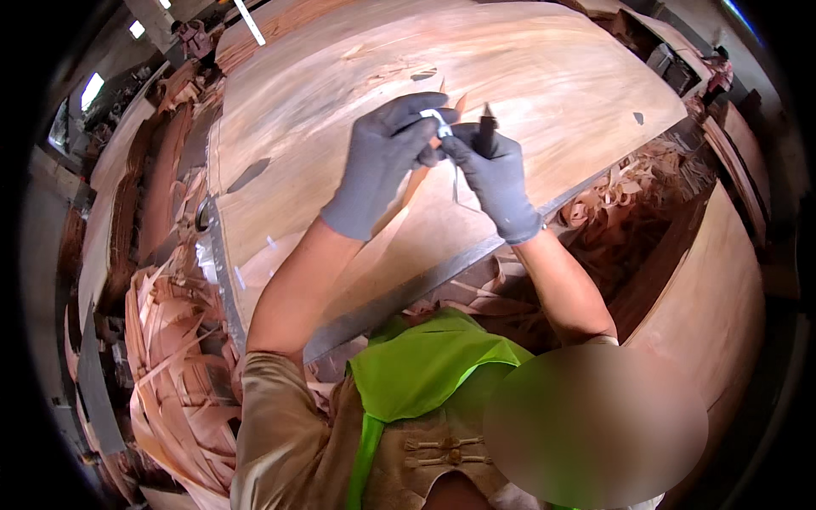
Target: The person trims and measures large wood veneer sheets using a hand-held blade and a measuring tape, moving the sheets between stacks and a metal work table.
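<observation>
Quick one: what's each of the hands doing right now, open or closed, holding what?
Left hand: closed, pinching a small white strip.
Right hand: closed around a black pointed tool.

"Where does the camera look from?"
"The person's head (595, 429). It is the left one of two, and it looks down."
"Is it near?"
"Yes, close over the green apron (433, 365), with the left grip (387, 161) and right grip (495, 174) a bit farther out."
"How much does it see?"
"Lots! It's so wide the surface (404, 293) looks bent and the corners go black."
</observation>
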A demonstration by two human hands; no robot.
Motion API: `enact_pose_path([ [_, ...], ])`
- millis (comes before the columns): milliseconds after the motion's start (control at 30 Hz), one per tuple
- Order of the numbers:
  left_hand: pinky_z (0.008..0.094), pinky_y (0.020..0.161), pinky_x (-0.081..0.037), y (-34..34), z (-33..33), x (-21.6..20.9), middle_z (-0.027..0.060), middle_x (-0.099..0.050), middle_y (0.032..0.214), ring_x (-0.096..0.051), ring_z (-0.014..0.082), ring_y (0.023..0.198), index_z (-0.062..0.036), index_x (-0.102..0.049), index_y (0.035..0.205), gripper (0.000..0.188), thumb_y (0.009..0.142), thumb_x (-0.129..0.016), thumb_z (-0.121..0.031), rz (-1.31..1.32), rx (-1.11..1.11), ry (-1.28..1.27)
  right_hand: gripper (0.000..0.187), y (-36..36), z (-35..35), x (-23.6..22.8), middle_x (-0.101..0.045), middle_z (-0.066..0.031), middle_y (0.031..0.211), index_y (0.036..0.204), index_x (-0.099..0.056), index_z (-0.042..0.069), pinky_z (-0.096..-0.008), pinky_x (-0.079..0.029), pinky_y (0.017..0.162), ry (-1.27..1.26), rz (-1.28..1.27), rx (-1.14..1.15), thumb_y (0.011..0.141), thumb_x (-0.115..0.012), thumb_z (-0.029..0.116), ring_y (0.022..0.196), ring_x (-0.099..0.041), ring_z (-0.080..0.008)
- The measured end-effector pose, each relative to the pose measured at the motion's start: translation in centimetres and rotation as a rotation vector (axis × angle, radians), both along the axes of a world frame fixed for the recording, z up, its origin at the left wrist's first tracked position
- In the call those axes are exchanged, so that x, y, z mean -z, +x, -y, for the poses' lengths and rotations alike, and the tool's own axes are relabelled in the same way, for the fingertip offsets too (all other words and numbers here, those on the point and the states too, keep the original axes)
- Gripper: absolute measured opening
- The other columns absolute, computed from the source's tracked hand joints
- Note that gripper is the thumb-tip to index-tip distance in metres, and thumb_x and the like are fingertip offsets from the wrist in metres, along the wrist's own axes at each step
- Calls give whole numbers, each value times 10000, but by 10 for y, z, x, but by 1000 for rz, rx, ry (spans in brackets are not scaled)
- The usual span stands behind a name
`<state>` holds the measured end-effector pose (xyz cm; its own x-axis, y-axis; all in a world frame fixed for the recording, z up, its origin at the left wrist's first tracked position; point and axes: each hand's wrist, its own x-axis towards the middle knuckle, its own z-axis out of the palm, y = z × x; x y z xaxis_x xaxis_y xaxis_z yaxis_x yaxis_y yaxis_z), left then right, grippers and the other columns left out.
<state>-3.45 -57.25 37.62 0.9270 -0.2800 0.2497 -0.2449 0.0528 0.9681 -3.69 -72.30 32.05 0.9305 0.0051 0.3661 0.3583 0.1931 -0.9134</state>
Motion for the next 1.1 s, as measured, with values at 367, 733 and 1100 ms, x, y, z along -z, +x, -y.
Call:
enact_pose_path([
  [367, 426, 1009, -343, 59, -40, 287, 239, -357, 1370, -365, 373, 1256, 20, -291, 1363, 909, 683, -743, -378, 137, -312, 1062, 148, -115, 241, 64, -603, 6, 702, 838, -647, -17, -213, -417, 570, -414, -402, -30, 863, -624, 127, 652, -516, -57],
  [733, 395, 687, -510, 164, -65, 344, 137, -656, 775, -642, 268, 723, -15, -657, 885, 304, 725, -689, -272, 101, -125, 1229, 368, -264, 235, 272, -595, -52, 828, 1037, -596, 4, -291, -450, 666, -419, -827, -415, 751, -662, 226, 731, -509, -122],
  [1100, 289, 860, -436, 434, 32, 31, 121, -594, 1118, -559, 181, 992, 35, -510, 1226, 461, 933, -460, -317, 250, -117, 606, 611, -285, 337, 221, -600, -87, 1036, 1180, -499, -6, -290, -447, 831, -433, -843, 205, 732, -767, 310, 947, -525, -134],
])
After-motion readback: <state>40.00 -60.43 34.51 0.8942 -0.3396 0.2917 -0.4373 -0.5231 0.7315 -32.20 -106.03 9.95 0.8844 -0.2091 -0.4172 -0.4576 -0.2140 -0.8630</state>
